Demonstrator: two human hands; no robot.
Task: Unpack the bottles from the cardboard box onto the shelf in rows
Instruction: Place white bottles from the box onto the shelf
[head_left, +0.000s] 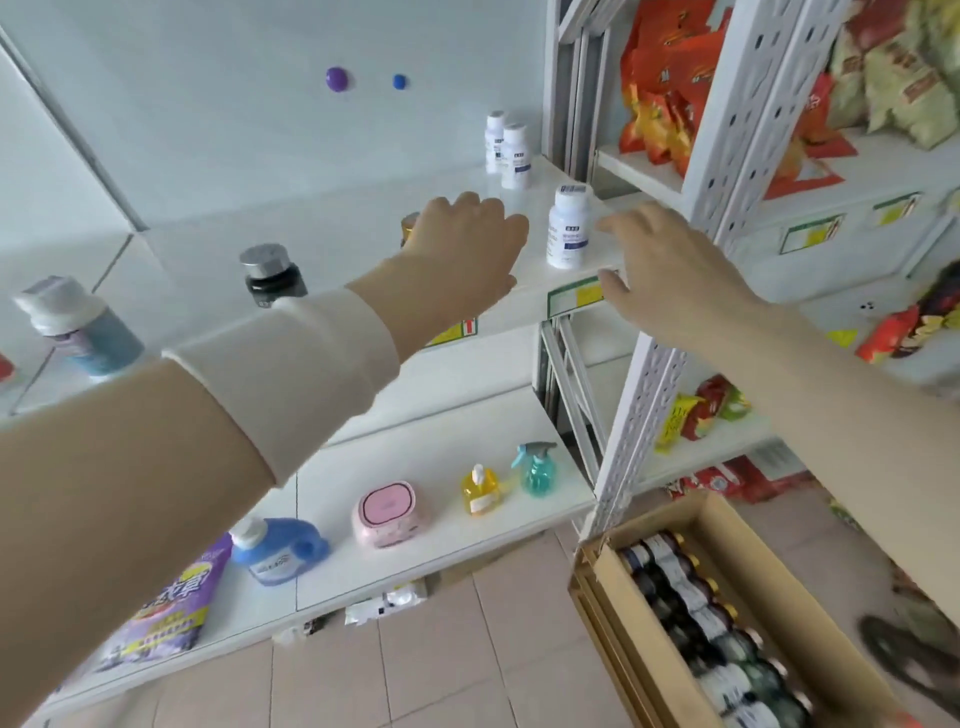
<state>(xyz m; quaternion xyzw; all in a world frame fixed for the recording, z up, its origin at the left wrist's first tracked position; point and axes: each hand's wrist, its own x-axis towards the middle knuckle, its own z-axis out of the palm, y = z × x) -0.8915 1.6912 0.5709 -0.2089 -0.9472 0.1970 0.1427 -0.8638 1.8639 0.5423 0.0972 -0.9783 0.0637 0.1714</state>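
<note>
My left hand (467, 236) reaches onto the upper white shelf (332, 234). Its fingers curl round a brown bottle with a gold cap (409, 226), which is mostly hidden behind the hand. My right hand (670, 265) hovers at the shelf's front right corner with fingers straight, just right of a white pill bottle (569, 228) and not holding it. Two more white bottles (509, 150) stand at the back right of the shelf. On the floor at lower right, the open cardboard box (779, 571) holds several dark bottles with gold caps (711, 623) lying in a row.
A black jar with a silver lid (272, 275) and a teal bottle (78, 327) stand left on the same shelf. The lower shelf (426, 457) carries a spray bottle, soap, a pink box and detergent. A white rack post (727, 156) and snack bags (670, 78) stand to the right.
</note>
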